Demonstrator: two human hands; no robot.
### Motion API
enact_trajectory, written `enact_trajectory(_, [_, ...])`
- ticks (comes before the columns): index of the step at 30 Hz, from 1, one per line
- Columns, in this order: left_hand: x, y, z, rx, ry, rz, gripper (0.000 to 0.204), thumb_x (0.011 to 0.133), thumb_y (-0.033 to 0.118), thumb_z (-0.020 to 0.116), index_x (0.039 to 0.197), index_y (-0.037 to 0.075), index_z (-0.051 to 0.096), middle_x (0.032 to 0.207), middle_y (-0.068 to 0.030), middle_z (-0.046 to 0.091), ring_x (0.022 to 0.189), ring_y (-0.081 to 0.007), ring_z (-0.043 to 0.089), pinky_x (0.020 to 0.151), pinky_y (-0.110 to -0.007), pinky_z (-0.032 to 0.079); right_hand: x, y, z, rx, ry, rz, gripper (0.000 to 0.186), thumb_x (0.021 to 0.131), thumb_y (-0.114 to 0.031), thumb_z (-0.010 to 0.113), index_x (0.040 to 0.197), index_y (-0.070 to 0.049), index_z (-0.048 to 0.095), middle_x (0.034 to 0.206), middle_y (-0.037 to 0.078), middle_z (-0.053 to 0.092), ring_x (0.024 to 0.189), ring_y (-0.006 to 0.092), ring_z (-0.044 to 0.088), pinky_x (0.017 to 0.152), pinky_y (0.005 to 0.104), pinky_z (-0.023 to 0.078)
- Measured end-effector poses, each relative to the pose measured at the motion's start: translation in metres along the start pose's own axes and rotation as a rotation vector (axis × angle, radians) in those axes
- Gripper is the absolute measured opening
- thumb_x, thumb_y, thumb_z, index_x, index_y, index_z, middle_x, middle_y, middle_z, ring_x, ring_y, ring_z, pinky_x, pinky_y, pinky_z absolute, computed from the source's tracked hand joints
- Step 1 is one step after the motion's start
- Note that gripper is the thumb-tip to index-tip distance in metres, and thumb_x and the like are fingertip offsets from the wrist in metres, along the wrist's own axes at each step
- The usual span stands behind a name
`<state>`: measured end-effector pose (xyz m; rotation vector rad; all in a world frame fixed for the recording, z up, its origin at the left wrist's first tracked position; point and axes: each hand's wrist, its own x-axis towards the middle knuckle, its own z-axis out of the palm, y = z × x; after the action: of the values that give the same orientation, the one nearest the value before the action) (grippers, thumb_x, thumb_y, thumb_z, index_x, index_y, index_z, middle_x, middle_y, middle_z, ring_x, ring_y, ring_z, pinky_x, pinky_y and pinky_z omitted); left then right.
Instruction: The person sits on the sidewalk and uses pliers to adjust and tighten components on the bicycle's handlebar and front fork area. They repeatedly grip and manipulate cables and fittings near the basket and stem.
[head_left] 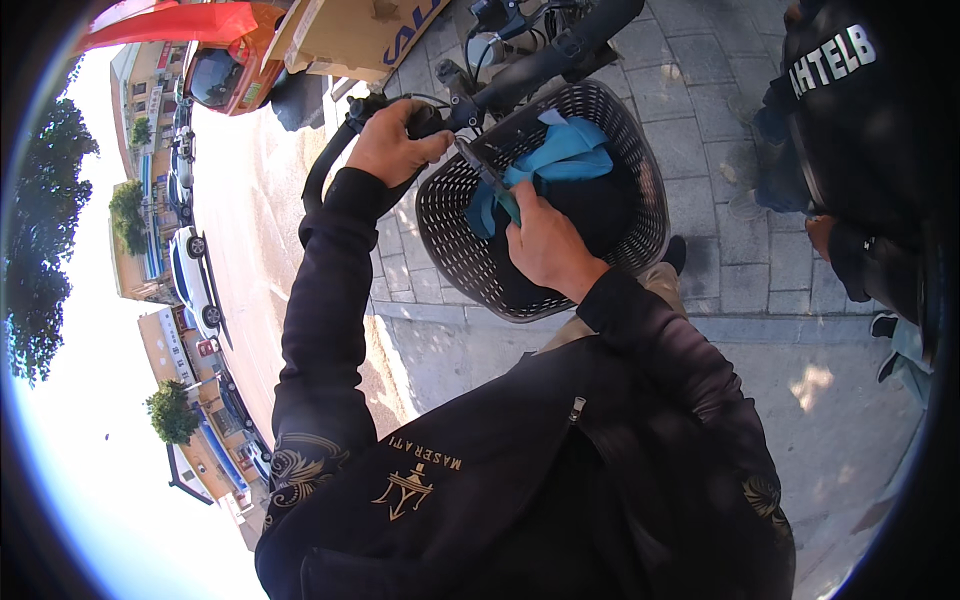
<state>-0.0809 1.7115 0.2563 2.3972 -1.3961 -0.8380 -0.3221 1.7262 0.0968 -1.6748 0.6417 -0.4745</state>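
My left hand (pixel 392 148) is closed around the handlebar (pixel 325 165) of a bike, near the grip and lever, with its thumb reaching toward the middle. My right hand (pixel 552 242) is over the basket and closed on a teal-handled metal tool (pixel 484 168) that looks like pliers. The tool's grey head points up and left, close to the bar's brake lever and cables; whether it touches them I cannot tell. Below is a dark perforated plastic basket (pixel 448 232). It holds a crumpled blue cloth (pixel 568 150) and a black item (pixel 600 212) whose kind is unclear.
A person in dark clothing (pixel 850 130) stands to the right. At the upper left are a cardboard box (pixel 345 38) and an orange-red vehicle (pixel 225 75). Grey paving (pixel 742 240) lies around the basket. A white car (pixel 192 278) stands along the road on the left.
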Motion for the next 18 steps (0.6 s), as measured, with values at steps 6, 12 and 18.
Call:
enact_trajectory(6, [-0.001, -0.020, -0.003, -0.104, 0.025, 0.064, 0.055, 0.088, 0.030, 0.085, 0.126, -0.007, 0.067, 0.105, -0.0154, 0.077, 0.091, -0.0233, 0.074, 0.088, -0.036, 0.058, -0.010, -0.013, -0.012, 0.040, -0.035, 0.029, 0.041, 0.097, -0.010, 0.062, 0.135, -0.003, 0.048, 0.107, 0.033, 0.065, 0.100, 0.0549, 0.066, 0.089, 0.0599, 0.054])
enact_trajectory(12, [-0.011, -0.013, -0.014, -0.317, -0.105, -0.086, 0.047, 0.094, 0.014, 0.078, 0.131, -0.012, 0.064, 0.109, -0.0156, 0.077, 0.095, -0.0198, 0.075, 0.089, -0.031, 0.059, -0.022, -0.027, -0.012, 0.028, -0.086, 0.064, 0.044, 0.096, -0.013, 0.063, 0.138, -0.004, 0.050, 0.113, 0.033, 0.064, 0.102, 0.0544, 0.066, 0.090, 0.0592, 0.054])
enact_trajectory(18, [-0.004, -0.023, -0.018, -0.276, -0.188, -0.014, 0.042, 0.095, 0.009, 0.076, 0.129, -0.014, 0.065, 0.103, -0.0152, 0.076, 0.094, -0.0202, 0.075, 0.088, -0.032, 0.059, -0.015, -0.016, 0.015, 0.040, 0.075, 0.006, 0.033, 0.097, -0.010, 0.063, 0.128, -0.003, 0.053, 0.102, 0.031, 0.066, 0.096, 0.0533, 0.065, 0.085, 0.0567, 0.053])
